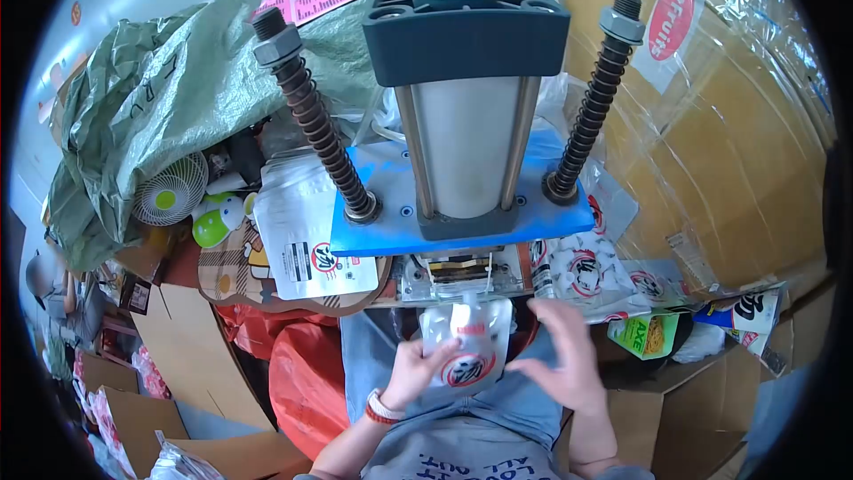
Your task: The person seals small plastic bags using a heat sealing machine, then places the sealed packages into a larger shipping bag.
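A white spout pouch (493, 347) with a red and black round print stands upright over my lap, its spout end towards the press. My left hand (413, 375) grips its left edge, thumb across the front; the other fingers are hidden behind it. To the right of the pouch, my right hand (569, 364) is open, with thumb and fingers spread around air. Just beyond the pouch is the press's metal fixture (460, 268), beneath a blue plate (378, 227) that carries a pneumatic cylinder (469, 142).
A stack of flat white pouches (306, 240) lies on a patterned board (233, 271) at the left. More printed pouches (586, 267) lie right of the press. Around them are a large cardboard box (711, 133), a green sack (178, 80), a small fan (169, 188) and red plastic (306, 382).
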Demonstrator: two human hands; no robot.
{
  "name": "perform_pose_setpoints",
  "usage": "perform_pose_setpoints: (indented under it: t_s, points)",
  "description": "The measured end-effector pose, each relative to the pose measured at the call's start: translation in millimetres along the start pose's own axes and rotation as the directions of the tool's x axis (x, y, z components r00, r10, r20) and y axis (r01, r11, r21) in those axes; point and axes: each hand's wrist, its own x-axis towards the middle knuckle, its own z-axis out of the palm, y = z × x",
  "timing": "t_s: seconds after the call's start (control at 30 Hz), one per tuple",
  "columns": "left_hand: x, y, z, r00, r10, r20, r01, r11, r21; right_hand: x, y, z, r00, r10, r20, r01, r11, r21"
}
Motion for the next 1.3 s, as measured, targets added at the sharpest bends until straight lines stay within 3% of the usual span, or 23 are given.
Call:
perform_pose_setpoints:
  t_s: [0.1, 0.13, 0.2, 0.23, 0.3, 0.33, 0.4, 0.43, 0.47, 0.5, 0.57, 0.6, 0.67, 0.7, 0.73, 0.77, 0.8, 0.87, 1.03, 1.1, 1.13, 1.23, 1.3]
  points:
    - [30.2, 32.1, 0.2, 0.994, -0.110, -0.013, 0.099, 0.936, -0.337, -2.0, 7.4, -27.4, 0.935, 0.161, -0.316, -0.187, 0.981, -0.054]
    - [41.6, 35.3, -1.5, 0.995, -0.101, 0.015, 0.098, 0.911, -0.401, 4.8, 19.1, -25.4, 0.934, 0.164, -0.316, -0.190, 0.980, -0.053]
    - [56.9, 35.7, -3.3, 0.996, -0.089, 0.021, 0.089, 0.895, -0.437, 14.5, 68.5, -4.6, 0.949, 0.199, -0.246, -0.291, 0.854, -0.432]
    - [59.2, 35.2, -5.4, 0.985, -0.166, 0.048, 0.169, 0.875, -0.454, 4.1, 99.5, 9.0, 0.979, 0.171, -0.109, -0.202, 0.774, -0.601]
    - [60.9, 31.1, -3.9, 0.993, -0.120, 0.008, 0.115, 0.923, -0.368, -1.3, 85.5, 3.5, 0.971, 0.234, -0.049, -0.225, 0.831, -0.508]
    - [60.3, 32.9, -5.7, 1.000, -0.006, 0.022, 0.012, 0.949, -0.315, -9.6, 77.5, 4.5, 0.949, 0.314, 0.031, -0.274, 0.870, -0.410]
    - [63.9, 30.8, -30.6, 0.999, -0.045, -0.007, 0.046, 0.982, 0.181, -16.4, 77.6, 2.7, 0.964, 0.265, -0.019, -0.253, 0.897, -0.363]
    - [58.9, 40.2, -40.2, 0.967, 0.208, -0.150, -0.161, 0.947, 0.278, -17.1, 76.8, -4.4, 0.963, 0.268, 0.003, -0.253, 0.911, -0.325]
    - [52.1, 55.1, -55.3, 0.854, 0.448, -0.265, -0.267, 0.814, 0.516, -20.4, 80.9, -8.8, 0.943, 0.329, 0.046, -0.315, 0.929, -0.192]
    - [49.8, 45.4, -78.4, 0.746, 0.619, -0.248, -0.019, 0.391, 0.920, -19.8, 80.9, -7.1, 0.943, 0.329, 0.053, -0.314, 0.930, -0.190]
    - [47.6, 24.2, -115.9, 0.867, 0.469, -0.167, 0.142, 0.088, 0.986, -21.0, 79.5, -2.6, 0.965, 0.257, -0.041, -0.260, 0.938, -0.229]
    - [42.5, 17.2, -121.1, 0.878, 0.468, -0.099, 0.081, 0.059, 0.995, -22.3, 78.7, -1.8, 0.965, 0.258, -0.043, -0.261, 0.938, -0.227]
    - [37.0, -20.3, -146.8, 0.798, 0.603, 0.004, -0.111, 0.141, 0.984, -21.6, 76.3, -0.9, 0.882, 0.440, -0.166, -0.411, 0.893, 0.183]
    - [23.8, -2.4, -134.6, 0.779, 0.608, -0.153, -0.217, 0.491, 0.844, -19.2, 63.9, 0.6, 0.873, 0.382, -0.303, -0.301, 0.911, 0.282]
    - [12.6, 7.3, -128.1, 0.778, 0.594, -0.204, -0.225, 0.568, 0.792, -14.1, 43.2, 0.8, 0.839, 0.329, -0.433, -0.177, 0.918, 0.355]
    - [4.1, 15.4, -122.7, 0.776, 0.577, -0.254, -0.235, 0.638, 0.733, -10.4, 17.5, -3.5, 0.791, 0.390, -0.470, -0.169, 0.879, 0.445]
    - [-3.2, 21.3, -114.2, 0.777, 0.557, -0.294, -0.252, 0.703, 0.665, -10.5, 3.7, -14.4, 0.895, 0.187, -0.404, -0.095, 0.967, 0.236]
    - [-11.8, 35.5, -93.7, 0.652, 0.737, -0.179, -0.365, 0.511, 0.778, -2.9, -20.6, -19.2, 0.959, -0.180, -0.217, 0.167, 0.983, -0.081]
    - [-46.7, 62.3, -47.6, 0.621, 0.784, 0.012, -0.461, 0.353, 0.814, 15.7, -30.7, 38.3, 0.899, -0.412, 0.152, 0.429, 0.897, -0.104]
    - [-62.6, 77.3, -46.7, 0.615, 0.771, 0.166, -0.557, 0.276, 0.783, 0.3, -49.8, 20.9, 0.848, -0.511, 0.141, 0.527, 0.842, -0.115]
    - [-72.0, 95.4, -41.8, 0.616, 0.753, 0.232, -0.622, 0.284, 0.729, -5.4, -54.1, 5.8, 0.793, -0.592, 0.145, 0.608, 0.784, -0.122]
    - [-72.5, 98.8, -33.0, 0.678, 0.646, 0.350, -0.709, 0.450, 0.543, -12.1, -59.9, -8.1, 0.851, -0.517, 0.092, 0.520, 0.854, -0.009]
    - [-50.7, 62.2, -23.8, 0.869, 0.375, 0.322, -0.489, 0.750, 0.446, -1.9, -37.8, 1.9, 0.933, -0.343, 0.111, 0.348, 0.937, -0.023]
